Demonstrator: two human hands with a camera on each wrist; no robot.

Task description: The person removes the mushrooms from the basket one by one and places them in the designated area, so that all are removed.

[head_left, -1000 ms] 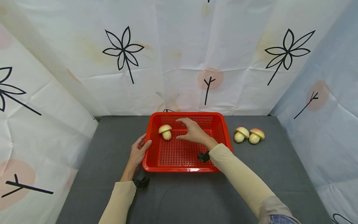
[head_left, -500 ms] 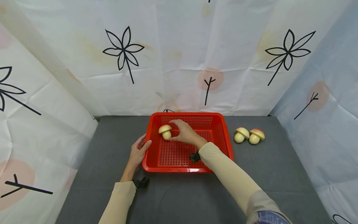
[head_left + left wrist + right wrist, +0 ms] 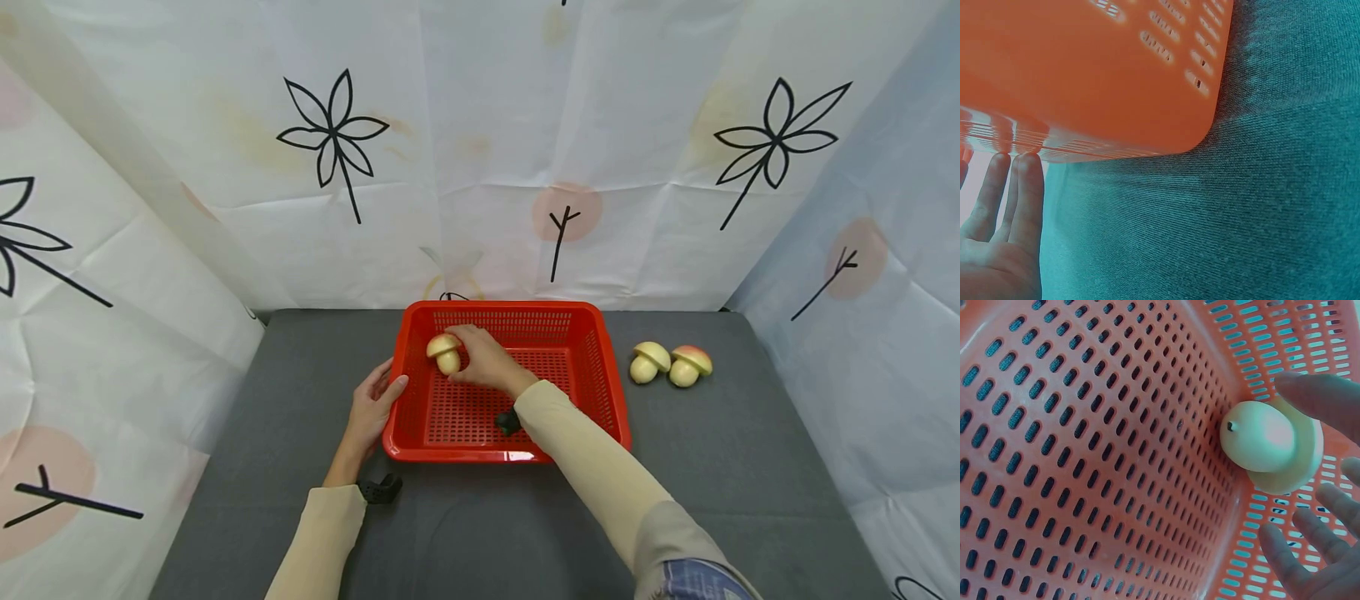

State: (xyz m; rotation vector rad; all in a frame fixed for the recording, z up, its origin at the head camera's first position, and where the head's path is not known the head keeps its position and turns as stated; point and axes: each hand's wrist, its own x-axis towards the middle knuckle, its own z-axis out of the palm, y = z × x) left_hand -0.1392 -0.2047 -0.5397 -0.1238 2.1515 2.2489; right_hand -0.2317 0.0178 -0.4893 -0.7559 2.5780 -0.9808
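Inside the basket (image 3: 480, 455), at its left end, one mushroom (image 3: 444, 353) lies between the spread thumb and fingers of the right hand (image 3: 486, 360) (contact cannot be told). At the basket's left rim, the left hand (image 3: 367, 412) rests its thumb on top, straight fingertips touching the outer wall. Right of the basket, a second mushroom (image 3: 649, 362) and a third mushroom (image 3: 690, 366) lie on the table (image 3: 480, 533).

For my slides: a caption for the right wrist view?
Right hand spread around a mushroom inside a slotted basket.
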